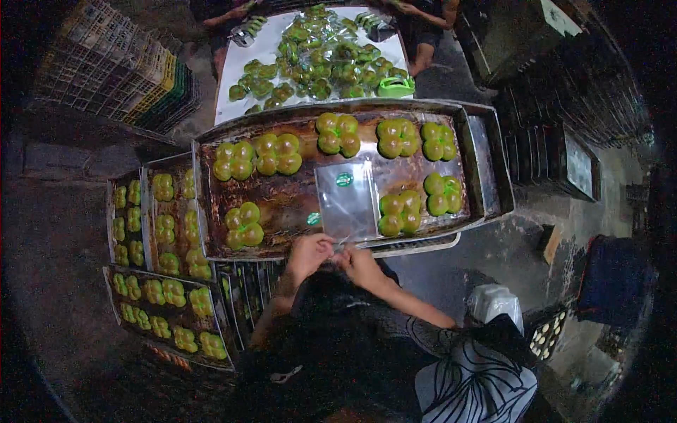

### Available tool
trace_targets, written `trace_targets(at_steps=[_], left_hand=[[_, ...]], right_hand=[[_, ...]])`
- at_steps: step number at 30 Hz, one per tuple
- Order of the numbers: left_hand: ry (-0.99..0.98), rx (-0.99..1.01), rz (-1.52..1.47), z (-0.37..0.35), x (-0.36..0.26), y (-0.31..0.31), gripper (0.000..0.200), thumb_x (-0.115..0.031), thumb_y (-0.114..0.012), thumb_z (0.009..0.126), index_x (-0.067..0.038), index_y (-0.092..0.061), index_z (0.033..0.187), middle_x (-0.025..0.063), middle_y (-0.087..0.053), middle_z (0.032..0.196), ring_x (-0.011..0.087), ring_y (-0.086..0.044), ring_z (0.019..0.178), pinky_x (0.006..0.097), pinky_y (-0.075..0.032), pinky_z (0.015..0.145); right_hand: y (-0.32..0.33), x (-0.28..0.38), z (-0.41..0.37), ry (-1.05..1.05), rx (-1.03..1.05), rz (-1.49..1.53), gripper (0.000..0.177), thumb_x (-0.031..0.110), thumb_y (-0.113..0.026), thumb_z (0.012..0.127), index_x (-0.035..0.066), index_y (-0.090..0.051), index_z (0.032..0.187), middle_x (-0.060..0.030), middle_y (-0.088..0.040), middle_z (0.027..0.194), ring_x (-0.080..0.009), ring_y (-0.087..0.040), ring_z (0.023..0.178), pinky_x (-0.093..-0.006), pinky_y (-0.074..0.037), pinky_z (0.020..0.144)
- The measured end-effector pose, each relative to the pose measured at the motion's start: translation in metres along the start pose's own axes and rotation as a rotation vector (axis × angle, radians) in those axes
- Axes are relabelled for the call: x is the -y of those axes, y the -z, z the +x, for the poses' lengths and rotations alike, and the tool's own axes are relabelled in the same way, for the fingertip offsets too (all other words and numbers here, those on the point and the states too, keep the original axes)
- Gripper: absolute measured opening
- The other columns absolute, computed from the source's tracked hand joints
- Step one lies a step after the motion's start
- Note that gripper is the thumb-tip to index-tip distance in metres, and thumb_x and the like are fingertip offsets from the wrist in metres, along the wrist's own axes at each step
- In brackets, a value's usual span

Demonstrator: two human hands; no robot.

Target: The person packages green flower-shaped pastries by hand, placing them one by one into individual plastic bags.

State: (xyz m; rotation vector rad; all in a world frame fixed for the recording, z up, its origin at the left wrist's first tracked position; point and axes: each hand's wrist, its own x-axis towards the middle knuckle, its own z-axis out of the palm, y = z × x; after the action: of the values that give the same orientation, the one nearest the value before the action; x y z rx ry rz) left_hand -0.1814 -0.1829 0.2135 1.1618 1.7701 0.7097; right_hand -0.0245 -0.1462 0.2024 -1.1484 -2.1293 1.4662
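Observation:
A clear plastic bag [350,208] with a round green label lies over the front middle of a dark baking tray [296,201]. Its near edge is pinched between the fingers of my left hand [309,255] and my right hand [362,268], which are close together at the tray's front rim. A second green label [314,218] shows beside the bag, and what it is stuck to is hard to make out. Clusters of green-brown buns, such as one bun cluster [243,225] left of my hands and another bun cluster [400,213] to the right, sit in the tray.
Beyond the tray, a white table [233,74] bears a heap of bagged green buns and a green plastic object [396,87]. Two people sit behind it. More trays of buns [166,310] stand at left. Stacked crates [113,67] rise at far left, with stacked trays [557,166] at right.

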Motion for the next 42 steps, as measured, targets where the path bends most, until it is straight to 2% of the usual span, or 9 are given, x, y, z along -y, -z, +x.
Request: trace_targets(at_steps=[4, 6, 8, 12, 15, 18, 22, 28, 42], left_hand=[[-0.052, -0.207, -0.425, 0.004, -0.041, 0.0, 0.016, -0.004, -0.062, 0.072, 0.0, -0.061, 0.087, 0.005, -0.059, 0.074, 0.0065, -0.052, 0.063, 0.0212, -0.043, 0.057], [-0.222, -0.189, -0.217, 0.008, -0.039, -0.005, 0.009, -0.004, -0.062, 0.071, 0.003, -0.062, 0.077, 0.0039, -0.055, 0.065, 0.0101, -0.052, 0.065, 0.0217, -0.043, 0.064], [-0.345, -0.063, -0.26, 0.006, -0.03, 0.0, 0.024, -0.003, -0.061, 0.072, 0.001, -0.058, 0.095, 0.0022, -0.054, 0.074, 0.0109, -0.052, 0.069, 0.0238, -0.043, 0.065], [0.145, -0.284, -1.559, 0.035, 0.018, 0.023, 0.044, -0.016, -0.053, 0.079, -0.008, -0.037, 0.119, 0.0069, -0.05, 0.099, 0.0184, -0.052, 0.088, 0.0335, -0.043, 0.079], [-0.024, 0.316, -1.827, 0.055, 0.089, 0.076, 0.034, -0.017, -0.05, 0.08, -0.01, -0.042, 0.112, 0.0069, -0.052, 0.099, 0.0207, -0.051, 0.092, 0.0385, -0.04, 0.086], [-0.054, -0.609, -1.447, 0.051, 0.081, 0.114, 0.028, -0.018, -0.048, 0.081, -0.009, -0.043, 0.107, 0.0078, -0.052, 0.097, 0.021, -0.05, 0.095, 0.043, -0.039, 0.087], [-0.154, -0.888, -1.701, 0.034, 0.052, 0.178, 0.032, -0.022, -0.04, 0.081, -0.004, -0.041, 0.108, 0.0108, -0.049, 0.101, 0.025, -0.048, 0.098, 0.0529, -0.035, 0.089], [-0.236, -0.836, -1.575, 0.035, 0.01, 0.165, 0.051, -0.024, -0.039, 0.078, -0.005, -0.027, 0.124, 0.0128, -0.041, 0.116, 0.0306, -0.036, 0.113, 0.0528, -0.032, 0.091], [0.298, -0.13, -1.499, 0.012, -0.012, 0.051, 0.043, -0.027, -0.048, 0.078, -0.005, -0.042, 0.115, 0.0081, -0.05, 0.1, 0.0269, -0.047, 0.098, 0.0382, -0.037, 0.087]], right_hand=[[-0.001, 0.0, 0.018, -0.073, -0.215, -0.219, 0.013, 0.014, -0.047, 0.082, 0.001, -0.049, 0.08, -0.0141, -0.052, 0.057, -0.031, -0.05, 0.05, -0.036, -0.04, 0.046], [0.014, 0.002, 0.042, -0.503, 0.088, 0.889, 0.029, 0.022, -0.04, 0.086, 0.004, -0.048, 0.108, -0.0044, -0.057, 0.064, -0.0228, -0.052, 0.048, -0.0327, -0.04, 0.043], [0.02, 0.004, 0.081, -0.316, -0.092, 0.94, 0.047, 0.04, -0.035, 0.088, 0.011, -0.035, 0.124, -0.0042, -0.059, 0.089, -0.0182, -0.053, 0.062, -0.0314, -0.045, 0.054], [-0.037, 0.057, 0.107, -0.219, 0.058, 1.83, 0.064, 0.051, -0.04, 0.081, 0.013, -0.022, 0.13, -0.011, -0.039, 0.122, -0.0242, -0.046, 0.102, -0.0375, -0.036, 0.086], [-0.052, 0.06, 0.122, -0.152, 0.099, 0.798, 0.06, 0.03, -0.052, 0.08, 0.005, -0.025, 0.128, -0.0134, -0.052, 0.108, -0.0271, -0.052, 0.096, -0.037, -0.039, 0.085], [-0.03, 0.03, 0.201, -0.147, -0.617, -0.945, 0.077, 0.049, -0.059, 0.068, 0.012, -0.027, 0.129, -0.0233, -0.039, 0.121, -0.0408, -0.046, 0.101, -0.0504, -0.035, 0.085], [-0.017, 0.0, 0.256, -0.337, -0.571, -0.667, 0.067, 0.047, -0.058, 0.068, 0.017, -0.036, 0.123, -0.0223, -0.044, 0.111, -0.0373, -0.043, 0.102, -0.0507, -0.036, 0.079], [-0.051, 0.156, 0.137, 0.83, -0.462, -0.619, 0.058, 0.015, -0.067, 0.045, 0.013, -0.056, 0.102, -0.0053, -0.052, 0.102, -0.0269, -0.048, 0.095, -0.0409, -0.039, 0.075], [-0.015, 0.104, 0.11, 0.292, -0.419, -0.064, 0.034, 0.018, -0.058, 0.073, 0.001, -0.052, 0.102, -0.0197, -0.051, 0.101, -0.0362, -0.051, 0.088, -0.0393, -0.043, 0.071]])
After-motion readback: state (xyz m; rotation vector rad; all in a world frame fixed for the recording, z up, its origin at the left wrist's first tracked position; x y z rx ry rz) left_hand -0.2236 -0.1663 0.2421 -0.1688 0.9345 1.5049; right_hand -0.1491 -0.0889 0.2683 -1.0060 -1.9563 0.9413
